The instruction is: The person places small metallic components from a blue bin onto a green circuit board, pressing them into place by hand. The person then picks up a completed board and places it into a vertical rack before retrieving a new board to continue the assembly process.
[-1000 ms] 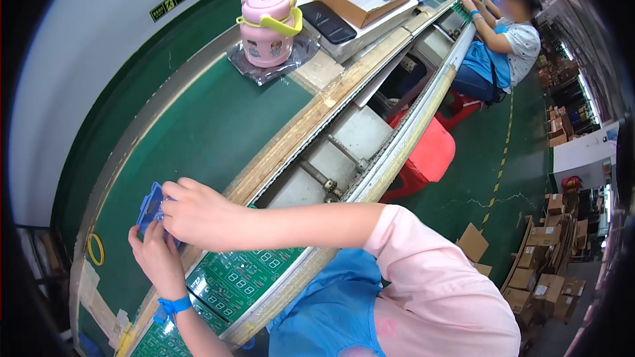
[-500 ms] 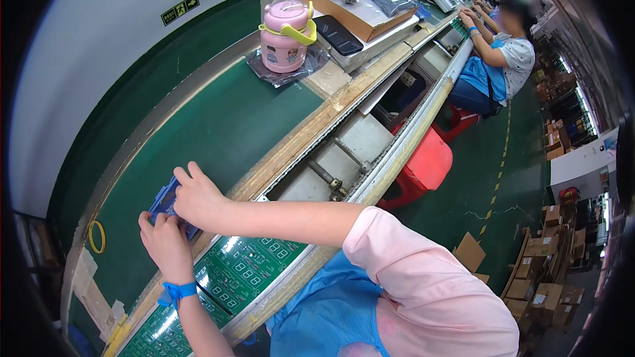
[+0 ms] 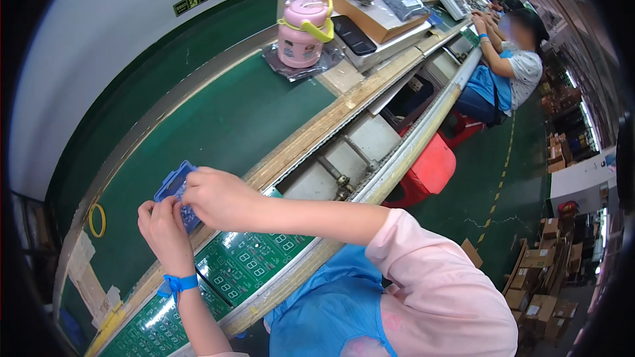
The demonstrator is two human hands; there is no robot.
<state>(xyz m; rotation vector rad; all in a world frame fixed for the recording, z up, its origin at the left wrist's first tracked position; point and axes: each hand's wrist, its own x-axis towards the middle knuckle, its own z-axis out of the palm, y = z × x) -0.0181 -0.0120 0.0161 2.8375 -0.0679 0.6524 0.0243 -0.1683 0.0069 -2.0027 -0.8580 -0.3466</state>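
Observation:
A small blue plastic box (image 3: 173,182) with many tiny parts in it sits on the green work surface at the left, by the wooden rail. My left hand (image 3: 161,228), wearing a blue wristband (image 3: 178,284), is at the box's near left side with its fingers curled in. From the right my right hand (image 3: 215,197) reaches over the box, its fingers bent down together at the box's edge. Whatever the fingertips of both hands pinch is hidden or too small to name. Green circuit boards (image 3: 248,261) with digit outlines lie in the track beneath my forearms.
A pink jug (image 3: 303,33) with a yellow handle stands on a dark plastic bag farther along the bench. Beyond are a black phone (image 3: 354,34) and a cardboard tray (image 3: 380,23). A yellow ring (image 3: 97,220) lies far left. A co-worker (image 3: 506,66) sits near a red stool (image 3: 426,168).
My right hand has drawn back from the box's far edge and its fingers have curled, so more of the box shows. My left hand stays beside the box. The view has shifted slightly.

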